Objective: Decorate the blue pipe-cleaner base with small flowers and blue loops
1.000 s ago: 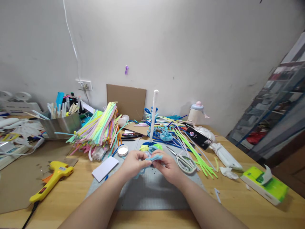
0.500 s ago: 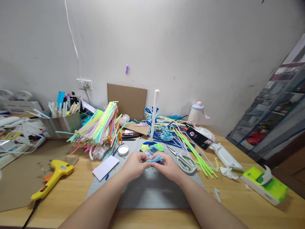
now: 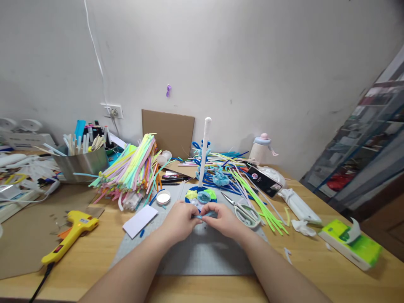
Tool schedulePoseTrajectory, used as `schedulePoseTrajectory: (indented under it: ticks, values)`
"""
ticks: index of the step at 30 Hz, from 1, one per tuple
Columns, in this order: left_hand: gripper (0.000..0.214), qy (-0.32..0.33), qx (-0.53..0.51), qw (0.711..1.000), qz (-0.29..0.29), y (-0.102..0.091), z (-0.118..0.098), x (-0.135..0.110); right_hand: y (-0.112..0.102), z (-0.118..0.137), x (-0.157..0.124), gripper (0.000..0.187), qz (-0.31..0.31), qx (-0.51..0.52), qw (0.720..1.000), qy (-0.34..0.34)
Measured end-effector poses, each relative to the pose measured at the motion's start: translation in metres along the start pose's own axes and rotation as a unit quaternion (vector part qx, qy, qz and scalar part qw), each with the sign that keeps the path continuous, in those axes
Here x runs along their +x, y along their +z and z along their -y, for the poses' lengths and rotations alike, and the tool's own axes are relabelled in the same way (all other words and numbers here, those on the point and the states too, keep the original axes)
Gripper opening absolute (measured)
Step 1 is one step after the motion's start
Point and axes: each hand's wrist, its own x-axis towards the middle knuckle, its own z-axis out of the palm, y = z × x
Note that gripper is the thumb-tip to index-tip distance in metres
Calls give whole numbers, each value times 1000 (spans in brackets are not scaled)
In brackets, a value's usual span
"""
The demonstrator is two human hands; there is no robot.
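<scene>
Fingertips of my left hand and my right hand meet in a pinch on a light-blue pipe cleaner, low over the grey cutting mat. Much of the piece is covered by my fingers. Just beyond them lies a round base of blue, yellow, green and white fuzzy coils, with a white fuzzy post standing upright behind its middle. Scissors with pale handles rest to the right of my right hand. A light-blue curled pipe-cleaner piece sits behind the base.
A big bundle of coloured pipe cleaners lies at left, near a small round tin and a white card. The yellow glue gun is further left. Green pipe cleaners, a phone and a tissue pack occupy the right.
The light-blue strands fanned between my fingers now show as a thin strip. My right fingers have curled more, and more of the coiled base shows behind them.
</scene>
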Motion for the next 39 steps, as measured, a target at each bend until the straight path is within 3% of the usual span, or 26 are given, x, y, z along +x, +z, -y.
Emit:
schedulePoseTrajectory:
  ticks: [8,16,24,30,39]
  values:
    - [20,-49,-72,996,34,8,8,1,3,2,0,11,-6,-8,1000,16]
    - [24,-117,-264,954,78,11,12,4,7,-1,2,7,-23,61,997,32]
    - [25,-101,-270,955,68,8,12,5,11,-15,5,13,-2,134,987,91]
    - [25,-104,-258,958,77,9,14,4,11,-16,4,13,14,135,987,87]
    - [35,-141,-394,901,111,12,18,7,9,-6,1,15,23,231,967,107]
